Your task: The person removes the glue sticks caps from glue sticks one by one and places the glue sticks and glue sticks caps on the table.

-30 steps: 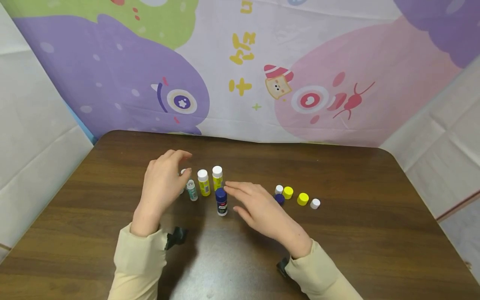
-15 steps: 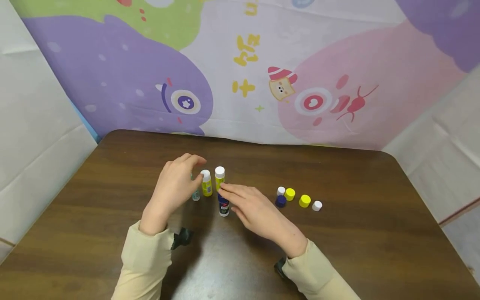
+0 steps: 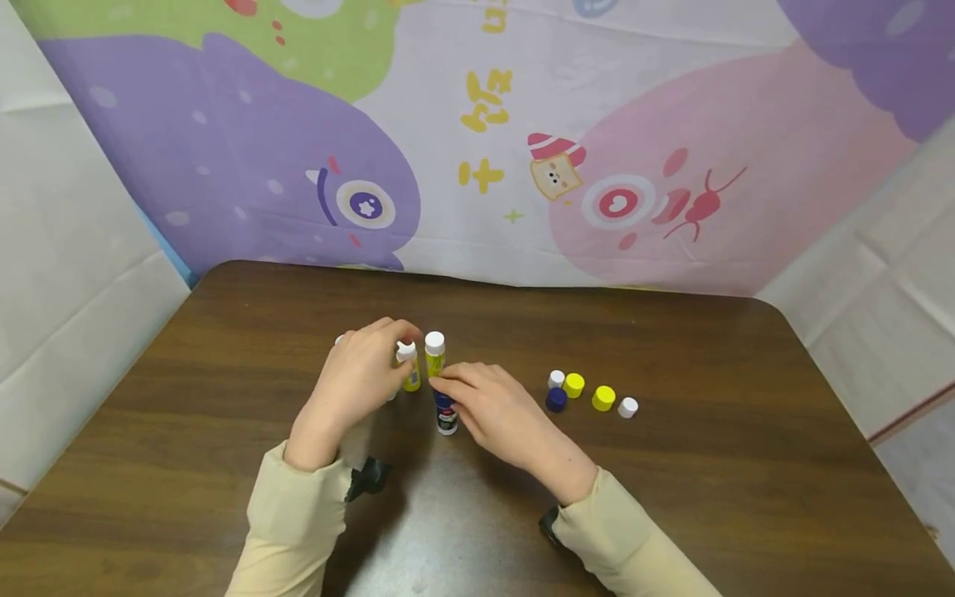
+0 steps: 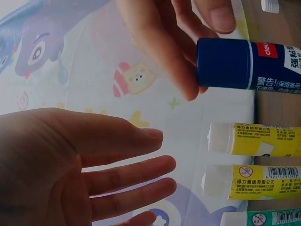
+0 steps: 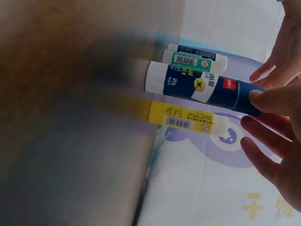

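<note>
My right hand pinches the blue cap of a dark blue glue stick, which stands upright on the table. The thumb lies along the cap, with a finger on its far side. My left hand hovers just left of it, fingers apart and holding nothing. Two yellow glue sticks with white tops stand beside and behind the blue one. A green-labelled glue stick is mostly hidden behind my left hand in the head view. Another dark-labelled stick shows behind it.
Several loose caps lie to the right on the brown wooden table: yellow caps, a dark blue cap and white caps. A cartoon-printed cloth hangs along the table's back edge.
My right hand has come left and lower onto the blue glue stick and now pinches its cap. My left hand has moved right, in front of the green and yellow sticks.
</note>
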{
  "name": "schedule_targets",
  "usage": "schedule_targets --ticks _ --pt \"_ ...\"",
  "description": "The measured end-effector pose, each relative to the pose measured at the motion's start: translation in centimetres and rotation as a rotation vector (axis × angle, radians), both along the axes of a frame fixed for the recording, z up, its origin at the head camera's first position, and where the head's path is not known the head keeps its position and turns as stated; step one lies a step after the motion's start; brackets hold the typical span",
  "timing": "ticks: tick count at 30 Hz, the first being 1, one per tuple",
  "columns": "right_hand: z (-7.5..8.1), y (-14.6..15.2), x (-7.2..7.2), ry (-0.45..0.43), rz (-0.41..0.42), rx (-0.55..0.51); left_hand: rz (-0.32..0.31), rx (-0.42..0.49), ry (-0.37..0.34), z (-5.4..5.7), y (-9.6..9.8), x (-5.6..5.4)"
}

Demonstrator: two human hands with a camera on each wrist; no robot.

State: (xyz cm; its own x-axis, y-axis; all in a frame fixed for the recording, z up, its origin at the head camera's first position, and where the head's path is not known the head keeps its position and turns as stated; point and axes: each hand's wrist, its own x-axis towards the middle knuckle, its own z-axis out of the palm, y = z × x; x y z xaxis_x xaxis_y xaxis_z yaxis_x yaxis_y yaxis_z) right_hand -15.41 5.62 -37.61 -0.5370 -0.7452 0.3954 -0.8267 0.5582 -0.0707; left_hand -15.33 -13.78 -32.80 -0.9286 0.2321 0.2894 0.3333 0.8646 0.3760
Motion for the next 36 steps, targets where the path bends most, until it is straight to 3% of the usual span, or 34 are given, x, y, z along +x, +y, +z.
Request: schedule_targets --ticks 11,17,27,31,36 --pt "-0.3 0.7 0.1 -0.091 -0.043 -0.093 -0.074 -0.04 -0.06 0.0 0.3 -0.1" --pt "-0.2 1.6 0.1 -0.172 -0.08 -0.251 -0.118 -0.063 -0.091 -0.1 0.9 0.1" --pt "0.7 2.2 0.4 -0.231 -0.107 -0.509 -0.226 -0.084 -0.043 -0.4 2.8 0.3" --pt "1.0 2.2 0.5 -0.255 -0.144 -0.59 -0.222 -0.08 -0.014 -0.8 3.1 0.2" --pt "1.6 2.6 0.5 -0.311 -0.163 -0.671 -0.198 -0.053 0.073 -0.8 3.2 0.2"
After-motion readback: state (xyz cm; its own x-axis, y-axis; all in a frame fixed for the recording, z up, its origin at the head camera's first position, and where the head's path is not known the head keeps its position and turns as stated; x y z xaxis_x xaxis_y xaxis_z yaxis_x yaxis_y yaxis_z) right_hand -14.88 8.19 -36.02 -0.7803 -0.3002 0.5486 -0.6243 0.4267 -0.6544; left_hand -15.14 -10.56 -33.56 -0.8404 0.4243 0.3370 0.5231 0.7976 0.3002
